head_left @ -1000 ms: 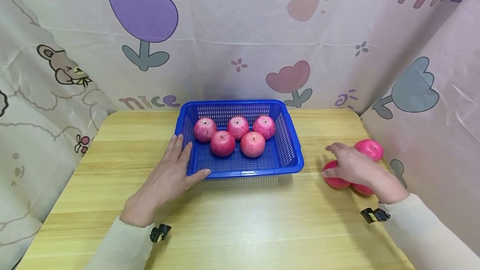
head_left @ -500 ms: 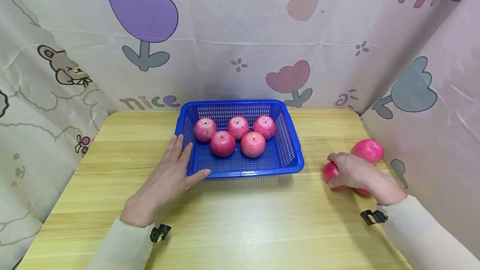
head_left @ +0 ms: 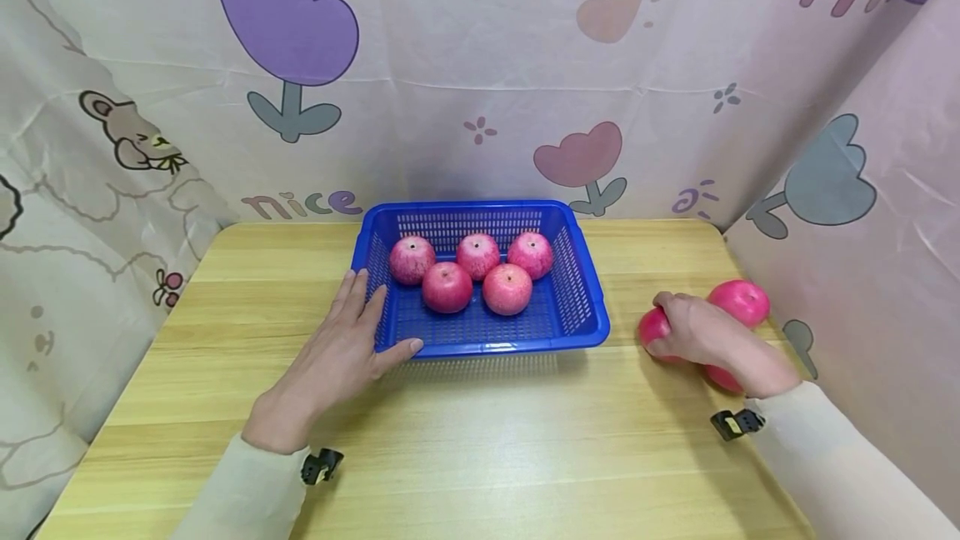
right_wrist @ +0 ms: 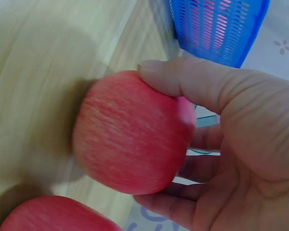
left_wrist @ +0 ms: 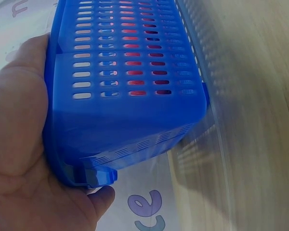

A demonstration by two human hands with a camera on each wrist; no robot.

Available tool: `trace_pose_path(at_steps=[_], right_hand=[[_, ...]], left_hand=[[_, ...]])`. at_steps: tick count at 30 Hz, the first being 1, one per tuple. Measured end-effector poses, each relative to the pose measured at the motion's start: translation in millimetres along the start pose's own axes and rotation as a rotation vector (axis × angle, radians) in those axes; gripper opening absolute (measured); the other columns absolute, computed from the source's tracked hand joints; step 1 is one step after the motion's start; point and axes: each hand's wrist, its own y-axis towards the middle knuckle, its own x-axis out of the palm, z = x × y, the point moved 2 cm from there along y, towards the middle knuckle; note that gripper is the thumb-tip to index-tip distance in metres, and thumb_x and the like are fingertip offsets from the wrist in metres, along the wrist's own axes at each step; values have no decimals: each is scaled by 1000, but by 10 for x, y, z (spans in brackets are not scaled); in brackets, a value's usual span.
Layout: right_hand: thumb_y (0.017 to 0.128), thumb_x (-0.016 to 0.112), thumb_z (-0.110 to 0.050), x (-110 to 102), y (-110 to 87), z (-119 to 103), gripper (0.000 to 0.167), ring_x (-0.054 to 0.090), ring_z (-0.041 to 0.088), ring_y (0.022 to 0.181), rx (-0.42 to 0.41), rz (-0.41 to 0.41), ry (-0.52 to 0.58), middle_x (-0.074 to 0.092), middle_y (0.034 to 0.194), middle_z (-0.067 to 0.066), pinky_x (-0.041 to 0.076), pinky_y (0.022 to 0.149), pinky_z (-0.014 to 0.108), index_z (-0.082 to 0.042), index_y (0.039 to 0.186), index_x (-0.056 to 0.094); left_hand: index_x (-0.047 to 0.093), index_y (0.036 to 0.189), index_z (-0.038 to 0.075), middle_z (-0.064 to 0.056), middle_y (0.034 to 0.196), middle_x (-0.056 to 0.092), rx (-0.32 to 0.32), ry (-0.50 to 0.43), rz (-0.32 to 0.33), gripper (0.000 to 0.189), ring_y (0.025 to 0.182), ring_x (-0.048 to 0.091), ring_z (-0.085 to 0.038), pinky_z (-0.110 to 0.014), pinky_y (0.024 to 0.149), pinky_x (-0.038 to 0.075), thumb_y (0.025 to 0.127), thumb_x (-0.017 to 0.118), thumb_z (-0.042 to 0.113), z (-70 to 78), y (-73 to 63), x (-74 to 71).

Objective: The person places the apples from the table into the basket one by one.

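The right hand (head_left: 703,332) pinches an apple (head_left: 652,330) to the right of the blue basket (head_left: 510,347), whose wall separates it from five apples (head_left: 507,292) inside. Two loose apples (head_left: 742,302) lie nearby, one partly hidden by that hand; the left hand (head_left: 335,357) spreads against the basket's left rim.

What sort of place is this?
Probably a small, staged indoor corner for recording handwork, though I can't tell what building it's in. A wooden table stands with patterned cloth hung behind and on both sides, and a small black device shows at each wrist.
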Motion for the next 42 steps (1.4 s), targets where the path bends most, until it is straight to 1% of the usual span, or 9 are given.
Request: trace_pose_path(at_steps=[4,10,16,20,25,30,35,38,42], right_hand=[[86,84,-34,16,61,9,84,65,46,109,13,47,25,62,129,36,56,96,64,11,146,47],[91,79,-37,53,98,36,82,62,52,119,15,109,52,58,138,38,52,101,68,10,149,46],[93,78,-43,67,93,53,86,54,58,128,56,103,76,49,147,40,47,103,75,7,154,41],[91,80,-40,92,83,53,89,54,59,127,47,101,87,45,148,41,48,101,77,5,156,39],[90,81,-34,112,79,54,86,58,56,123,29,121,83,48,145,40,49,100,75,5,155,40],[90,80,-36,99,76,51,84,59,56,123,26,137,77,50,144,39,49,100,75,4,154,43],[91,80,-38,80,75,56,85,58,58,122,39,135,77,49,145,40,49,98,77,4,154,42],[91,79,-40,44,66,58,87,56,60,122,45,132,77,48,145,41,48,97,79,3,155,41],[92,78,-41,-38,52,49,87,53,60,126,50,138,81,46,147,41,46,99,80,3,156,39]], left_hand=[[23,167,0,-25,176,-3,-2,0,-2,120,164,-8,-41,-67,126,18,90,39,91,0,-7,1],[23,167,0,-25,176,-3,-1,2,0,120,164,-8,-41,-67,126,18,89,38,91,-1,-8,6],[22,167,0,-25,176,-3,0,-3,1,120,164,-8,-41,-67,126,18,89,39,91,-1,-10,7],[22,167,1,-24,176,-3,-3,-2,3,119,164,-6,-42,-67,126,19,90,40,90,-3,-14,5],[22,167,1,-24,176,-4,-6,-1,2,119,164,-7,-42,-67,125,19,90,40,90,-5,-12,6],[22,167,0,-24,176,-4,-6,1,1,118,164,-8,-41,-67,125,19,91,41,89,-4,-1,6],[20,167,1,-23,177,-4,-5,-4,0,120,164,-8,-41,-67,125,19,90,39,90,-1,7,-2],[17,168,0,-23,177,-5,-5,-12,-2,120,164,-9,-40,-66,126,18,91,40,90,3,6,-7],[15,168,-1,-23,177,-4,-6,-16,-5,120,164,-9,-39,-66,127,17,91,41,89,8,6,-12]])
